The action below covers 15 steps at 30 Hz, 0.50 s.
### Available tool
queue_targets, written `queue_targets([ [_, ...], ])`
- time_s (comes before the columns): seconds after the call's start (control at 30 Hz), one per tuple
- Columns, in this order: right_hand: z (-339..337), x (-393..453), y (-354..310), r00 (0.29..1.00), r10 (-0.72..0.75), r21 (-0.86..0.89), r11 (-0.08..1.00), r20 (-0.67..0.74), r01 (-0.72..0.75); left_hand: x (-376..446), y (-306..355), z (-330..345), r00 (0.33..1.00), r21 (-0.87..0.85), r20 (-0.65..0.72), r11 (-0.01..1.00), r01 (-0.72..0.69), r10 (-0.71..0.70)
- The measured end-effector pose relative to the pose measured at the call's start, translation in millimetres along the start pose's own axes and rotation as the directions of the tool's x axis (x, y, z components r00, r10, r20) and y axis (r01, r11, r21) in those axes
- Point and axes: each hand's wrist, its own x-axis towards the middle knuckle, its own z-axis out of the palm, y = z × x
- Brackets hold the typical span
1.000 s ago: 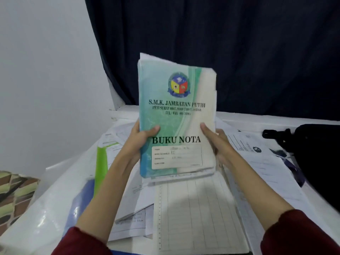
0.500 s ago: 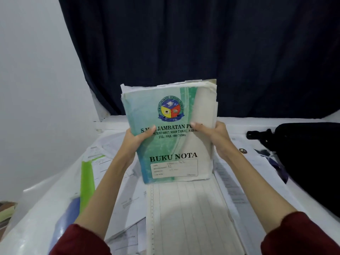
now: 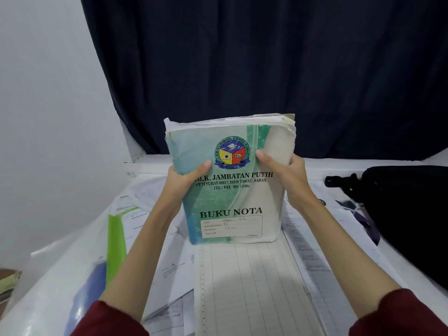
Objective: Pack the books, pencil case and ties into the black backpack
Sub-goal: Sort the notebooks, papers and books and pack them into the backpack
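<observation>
A stack of worn notebooks (image 3: 230, 200), the front one green and white with "BUKU NOTA" printed on it, stands upright with its lower edge on a ruled sheet. My left hand (image 3: 181, 183) grips its left edge, thumb across the cover. My right hand (image 3: 288, 175) grips the right edge, thumb on the front near the crest. The black backpack (image 3: 409, 214) lies at the right side of the table, a strap and buckle pointing left. No pencil case is visible. A purple strip (image 3: 366, 221) beside the bag may be a tie; I cannot tell.
The white table (image 3: 48, 275) is strewn with printed papers (image 3: 312, 251), a large ruled sheet (image 3: 252, 287) and a green-edged folder (image 3: 116, 241) on the left. A dark curtain (image 3: 266, 69) hangs behind, a white wall on the left.
The stack has come down from the air until its lower edge rests on the ruled sheet. Both hands slid higher up the stack's sides. The view shifted.
</observation>
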Motion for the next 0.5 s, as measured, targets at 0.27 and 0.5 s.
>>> queue_targets([
  [0.27, 4, -3, 10, 1.0, 0.006, -0.055, 0.998, -0.003, -0.006, -4, -6, 1, 1.0, 0.004, 0.005, 1.0, 0.029, -0.029],
  [0.5, 6, -1, 14, 0.999, -0.024, -0.059, 0.998, -0.036, 0.022, -5, -4, 2, 1.0, 0.011, 0.031, 1.0, -0.002, 0.002],
])
